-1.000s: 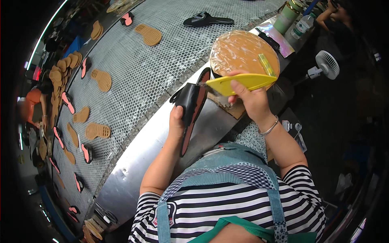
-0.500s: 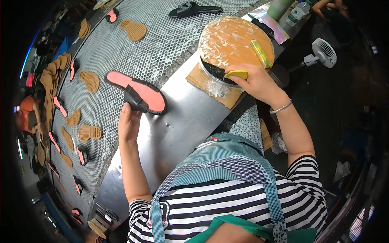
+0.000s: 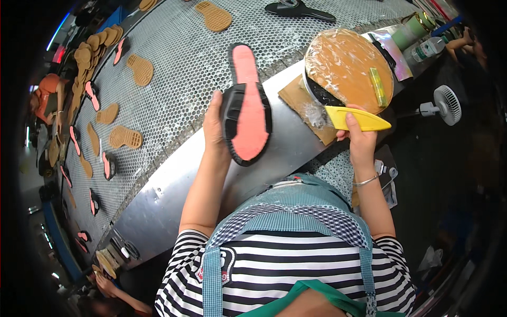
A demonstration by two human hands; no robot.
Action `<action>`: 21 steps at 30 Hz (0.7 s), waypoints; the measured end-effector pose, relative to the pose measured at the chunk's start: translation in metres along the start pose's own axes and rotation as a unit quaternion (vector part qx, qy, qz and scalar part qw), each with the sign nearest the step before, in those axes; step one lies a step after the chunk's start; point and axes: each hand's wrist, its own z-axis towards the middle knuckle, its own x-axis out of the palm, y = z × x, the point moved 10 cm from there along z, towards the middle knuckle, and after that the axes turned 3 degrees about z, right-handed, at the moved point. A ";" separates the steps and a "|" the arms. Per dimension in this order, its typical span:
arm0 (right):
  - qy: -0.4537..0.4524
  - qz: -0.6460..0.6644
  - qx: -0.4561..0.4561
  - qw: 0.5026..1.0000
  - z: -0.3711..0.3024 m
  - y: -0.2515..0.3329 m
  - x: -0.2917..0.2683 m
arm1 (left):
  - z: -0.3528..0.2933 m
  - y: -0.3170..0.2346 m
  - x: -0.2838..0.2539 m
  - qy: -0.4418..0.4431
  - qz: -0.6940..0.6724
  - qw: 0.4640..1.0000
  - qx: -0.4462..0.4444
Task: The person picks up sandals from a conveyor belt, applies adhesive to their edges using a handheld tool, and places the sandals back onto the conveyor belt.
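Left hand (image 3: 214, 124): you grip the black sandal (image 3: 247, 108), pink footbed up, lifted off the mesh belt (image 3: 174, 79) since half a second ago | Right hand (image 3: 355, 129): closed on yellow scraper (image 3: 356, 119), withdrawn from the glue pan (image 3: 348, 66) | Judgement: sole presented for gluing.

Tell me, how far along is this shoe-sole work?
Mid-flow, it seems. Done: soles with pink faces already lie along the mesh belt. In hand: the left hand holds up a black sole with a pink face, while the right hand grips a yellow scraper beside the film-covered round pan. Left: many tan soles wait on the belt.
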 end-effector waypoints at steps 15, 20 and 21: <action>0.126 0.101 -0.030 0.986 0.010 0.038 0.083 | -0.017 0.034 0.064 0.111 0.124 0.986 -0.026; 0.173 0.107 -0.027 0.979 -0.008 0.043 0.095 | -0.005 0.019 0.069 0.071 0.150 0.986 -0.010; 0.197 0.098 -0.044 0.975 -0.009 0.047 0.098 | 0.000 0.018 0.071 0.069 0.155 0.985 -0.013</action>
